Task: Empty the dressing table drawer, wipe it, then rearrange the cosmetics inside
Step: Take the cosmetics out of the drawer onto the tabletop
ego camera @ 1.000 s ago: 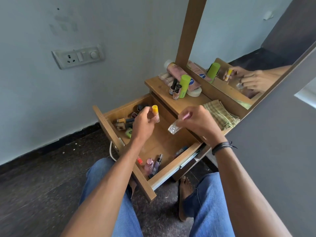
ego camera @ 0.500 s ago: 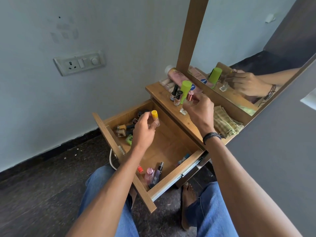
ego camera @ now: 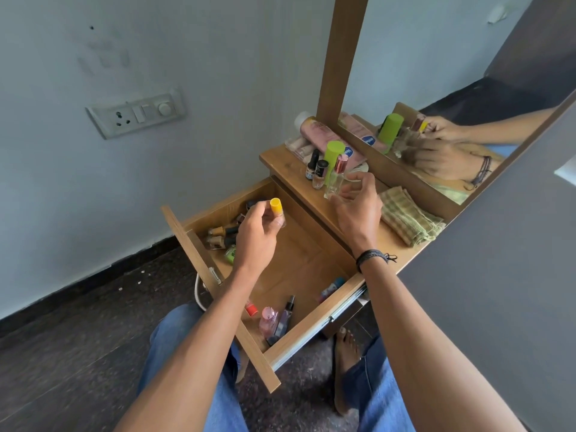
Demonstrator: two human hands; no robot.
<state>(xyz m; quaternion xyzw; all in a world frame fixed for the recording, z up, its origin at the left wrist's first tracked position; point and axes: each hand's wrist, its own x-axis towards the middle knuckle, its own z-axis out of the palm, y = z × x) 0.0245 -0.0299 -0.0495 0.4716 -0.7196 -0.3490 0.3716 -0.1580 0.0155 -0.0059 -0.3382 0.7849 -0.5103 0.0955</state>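
Over the drawer's [ego camera: 305,257] far half, the left grip [ego camera: 255,235] pinches a yellow-capped bottle [ego camera: 276,210] between thumb and fingertips, upright and clear of the wood. At the tabletop's [ego camera: 286,179] front edge the right grip [ego camera: 358,210] is spread, fingers loosely curved just beside a clear bottle [ego camera: 334,185] that stands upright there. Whether a fingertip touches it I cannot tell.

Emptying looks partway done. Polishes [ego camera: 223,236] lie heaped in the drawer's far left corner. A pink bottle [ego camera: 268,319] and a dark sprayer [ego camera: 285,316] lie in the nearest corner, and a tube [ego camera: 332,286] lies against the right wall.

To do this step well, I judge the yellow-capped bottle should go down upright next to the clear bottle, but set back from the front edge. That row stands right above the open drawer, and a nudge could tip something back in. Draw the right grip away sideways, not across the tall green-capped bottle [ego camera: 333,154]. Keep the cloth [ego camera: 408,216] at the tabletop's right end uncovered for wiping.
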